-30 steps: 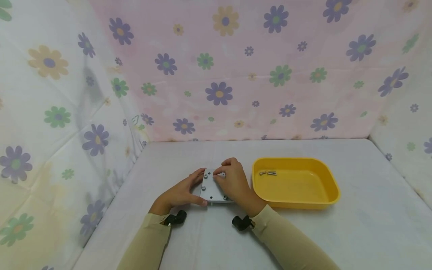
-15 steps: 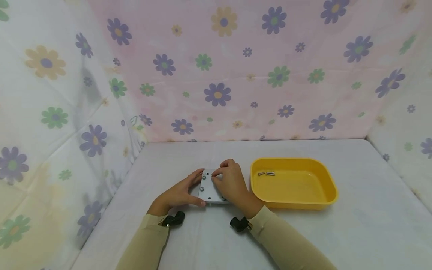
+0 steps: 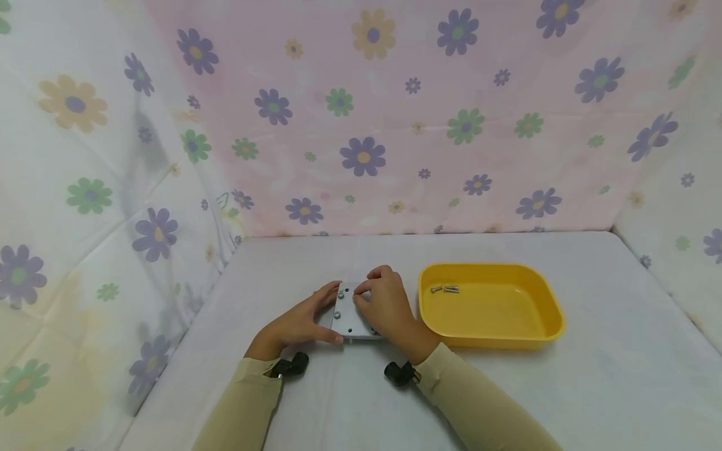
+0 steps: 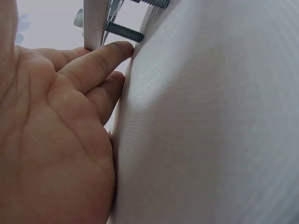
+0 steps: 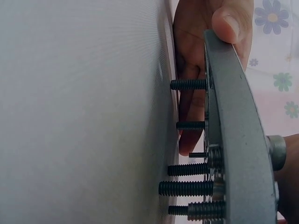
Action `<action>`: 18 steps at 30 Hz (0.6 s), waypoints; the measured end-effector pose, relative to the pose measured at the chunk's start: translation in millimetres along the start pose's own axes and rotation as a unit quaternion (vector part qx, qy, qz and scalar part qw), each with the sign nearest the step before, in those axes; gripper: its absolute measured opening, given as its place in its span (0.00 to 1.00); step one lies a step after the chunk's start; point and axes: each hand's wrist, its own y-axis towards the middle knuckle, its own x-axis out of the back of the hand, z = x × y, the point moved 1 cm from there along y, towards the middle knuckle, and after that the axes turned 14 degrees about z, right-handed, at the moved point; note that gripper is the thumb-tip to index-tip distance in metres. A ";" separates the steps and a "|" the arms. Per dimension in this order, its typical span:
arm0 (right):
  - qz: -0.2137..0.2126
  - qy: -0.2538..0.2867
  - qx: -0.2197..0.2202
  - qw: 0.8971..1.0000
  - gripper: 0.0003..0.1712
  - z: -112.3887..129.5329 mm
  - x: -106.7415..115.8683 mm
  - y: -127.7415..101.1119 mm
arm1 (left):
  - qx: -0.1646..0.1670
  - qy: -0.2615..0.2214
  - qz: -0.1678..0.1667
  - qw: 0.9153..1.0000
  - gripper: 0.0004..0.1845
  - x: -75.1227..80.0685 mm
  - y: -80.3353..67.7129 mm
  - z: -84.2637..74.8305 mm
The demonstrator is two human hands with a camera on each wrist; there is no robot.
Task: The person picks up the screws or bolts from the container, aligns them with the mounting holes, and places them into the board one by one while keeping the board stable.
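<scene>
A flat grey metal plate [image 3: 354, 318] lies between both hands, raised off the table on threaded screw shanks [image 5: 186, 188] that stick out beneath it. Two socket-head screws [image 3: 337, 314] sit along its left side, near small dark holes [image 3: 350, 330]. My left hand [image 3: 296, 324] grips the plate's left end, thumb at the near corner and fingers at the far one. Over the plate's right half, my right hand [image 3: 392, 308] has thumb and forefinger pinched together on a small screw, mostly hidden by the fingertips. From the left wrist, a screw shank [image 4: 125, 32] shows beside my fingertips.
To the right stands a yellow tray [image 3: 507, 343] with several loose screws [image 3: 451, 289] at its back left. White cloth covers the table [image 3: 350, 407]. Flowered cloth walls [image 3: 395, 125] rise behind and at the sides.
Both hands keep their places on the plate, with at most slight finger movement at the right hand. The whole head view has shifted slightly.
</scene>
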 end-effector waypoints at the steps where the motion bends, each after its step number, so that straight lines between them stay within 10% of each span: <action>1: 0.000 0.000 0.000 1.000 0.05 -0.1 -0.2 0.1 | -0.001 -0.001 0.001 1.000 0.68 -0.1 -0.2 -0.3; 18: -0.004 0.005 0.002 1.000 0.05 -0.8 -1.1 -0.9 | -0.009 -0.011 0.005 1.000 0.68 -0.4 0.3 0.6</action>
